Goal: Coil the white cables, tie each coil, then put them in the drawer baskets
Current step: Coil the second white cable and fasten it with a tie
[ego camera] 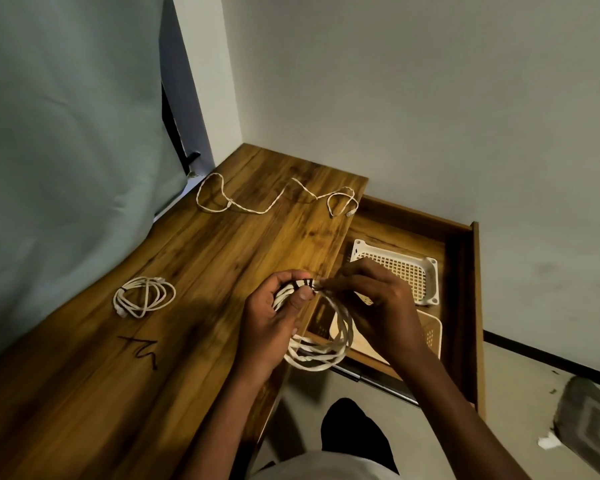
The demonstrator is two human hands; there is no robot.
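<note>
Hands are meeting over the desk's (153, 358) front edge, both working on one coil (326, 351) of white cable. The left hand (274, 317) is gripping the top of the coil, its fingers curled round the gathered loops and its thumb pressing on them from the front. The right hand (371, 299) is pinching a dark tie (303, 283) with its fingertips, right where the tie is wrapping the bundle beside the left thumb. The rest of the coil is hanging below the hands, partly over the desk edge and partly over the open drawer (465, 289).

A second coil (142, 296) is lying flat on the desk, well to the left of the hands, with a dark band showing at its left side. A loose cable (274, 199) is sprawling uncoiled along the far part of the desk, one end curling near the corner above the drawer.

Inside the drawer, a white basket (426, 271) is sitting at the far side, and a tan basket (433, 327) is sitting nearer, mostly hidden behind the right hand. Two dark ties (142, 348) are lying on the desk in front of the second coil. A green cloth (66, 133) is hanging along the left.
</note>
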